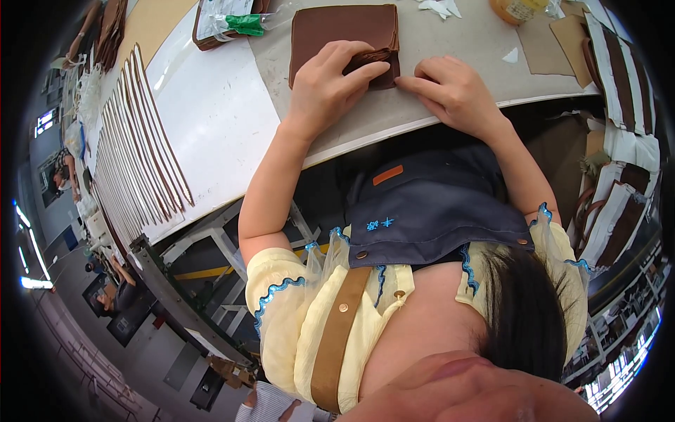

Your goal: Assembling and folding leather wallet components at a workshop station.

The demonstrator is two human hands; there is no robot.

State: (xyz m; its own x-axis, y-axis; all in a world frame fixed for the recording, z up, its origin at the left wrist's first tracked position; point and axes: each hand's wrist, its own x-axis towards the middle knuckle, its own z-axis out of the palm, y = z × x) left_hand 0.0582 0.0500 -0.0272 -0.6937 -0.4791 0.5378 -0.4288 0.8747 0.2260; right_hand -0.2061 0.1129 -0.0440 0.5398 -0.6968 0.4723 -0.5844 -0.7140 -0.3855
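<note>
A stack of brown leather-like pieces point(343, 28) lies on the table before me, its layered edge showing along the right side. My left hand point(334, 84) is over the near edge of the stack, closed, with the near layers bent up between thumb and fingers. Beside the stack's near right corner is my right hand point(457, 91), fingers curled in. Its index fingertip meets that corner; whether it pinches a layer there is too small to tell.
Long thin brown strips point(133, 141) lie in a row on the white table part at left. A bundle with green tape point(245, 25) is at the far left of the stack. A jar of yellowish stuff point(517, 8) stands far right, near brown board point(552, 49) and white paper scraps point(511, 55).
</note>
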